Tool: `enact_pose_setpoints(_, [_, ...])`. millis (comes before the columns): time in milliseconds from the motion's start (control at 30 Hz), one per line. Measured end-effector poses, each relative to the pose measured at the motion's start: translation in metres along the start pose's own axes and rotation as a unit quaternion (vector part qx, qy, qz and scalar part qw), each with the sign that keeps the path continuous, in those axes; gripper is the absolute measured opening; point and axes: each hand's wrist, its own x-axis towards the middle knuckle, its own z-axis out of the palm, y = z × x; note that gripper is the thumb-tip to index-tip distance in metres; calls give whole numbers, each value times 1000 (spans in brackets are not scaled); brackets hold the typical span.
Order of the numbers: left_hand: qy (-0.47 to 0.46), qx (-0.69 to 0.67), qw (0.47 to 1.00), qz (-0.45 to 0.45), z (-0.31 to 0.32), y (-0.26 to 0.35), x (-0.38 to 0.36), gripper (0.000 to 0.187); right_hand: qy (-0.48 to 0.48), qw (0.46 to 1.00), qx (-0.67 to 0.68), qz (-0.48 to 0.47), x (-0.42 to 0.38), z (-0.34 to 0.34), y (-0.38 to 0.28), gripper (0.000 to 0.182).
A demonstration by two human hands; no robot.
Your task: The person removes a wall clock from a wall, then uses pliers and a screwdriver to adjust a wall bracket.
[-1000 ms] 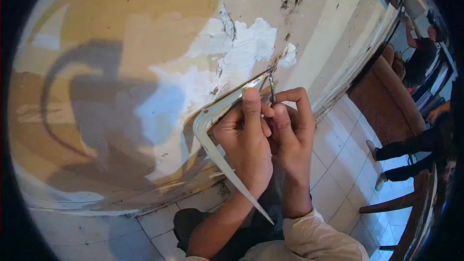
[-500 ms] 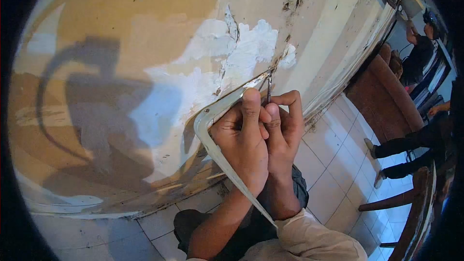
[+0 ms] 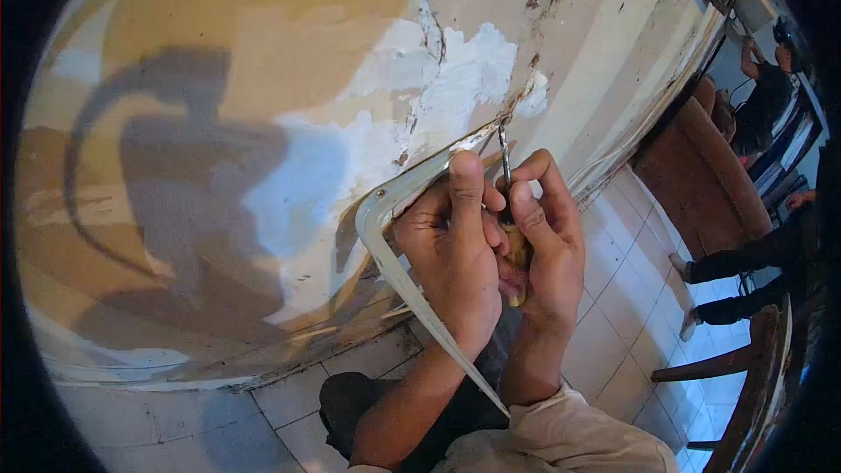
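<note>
Bent metal bracket (image 3: 385, 236) pressed against cracked, patchy plaster wall (image 3: 263, 79).

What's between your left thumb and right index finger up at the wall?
In the head view, the screwdriver shaft stands between the left hand thumb and the right hand index finger, tip at the metal bracket on the wall.

patched wall (image 3: 263, 79) | tiled floor (image 3: 613, 333) | brown sofa (image 3: 718, 184) | wooden chair (image 3: 745, 368) | people at right (image 3: 766, 92)
</note>
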Motion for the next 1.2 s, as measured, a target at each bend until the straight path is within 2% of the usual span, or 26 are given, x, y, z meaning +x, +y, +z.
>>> enact_pose_setpoints(100, [6,6,1000,-19,1,2,0,44,22,1000,4,-16,0,4,2,14])
enact_pose_setpoints(200, [-3,8,1000,-3,-3,-1,2,44,82,990,-55,-97,3,17,16,13])
enact_pose_setpoints(300, [-17,34,999,20,-9,0,4,43,89,967,-115,-210,11,14,40,15])
enact_pose_setpoints(433, [-22,34,999,6,-8,-2,4,43,124,949,-175,-231,14,12,45,18])
enact_pose_setpoints(633, [-10,31,999,-1,-7,3,2,42,126,955,-152,-221,15,14,49,18])
enact_pose_setpoints(733, [-15,5,1000,-1,-7,0,4,41,107,943,-221,-226,16,16,40,24])
enact_pose_setpoints(933, [-15,30,999,34,-14,0,4,40,73,962,-179,-190,17,13,49,31])
enact_pose_setpoints(1033, [-16,34,999,22,-16,2,2,41,77,952,-191,-228,19,12,57,33])
enact_pose_setpoints(1133, [1,16,1000,-11,-12,2,2,43,188,924,-103,-316,16,22,38,34])
enact_pose_setpoints(1200, [15,-1,999,-49,-6,5,-2,46,157,936,-114,-294,13,30,21,33])
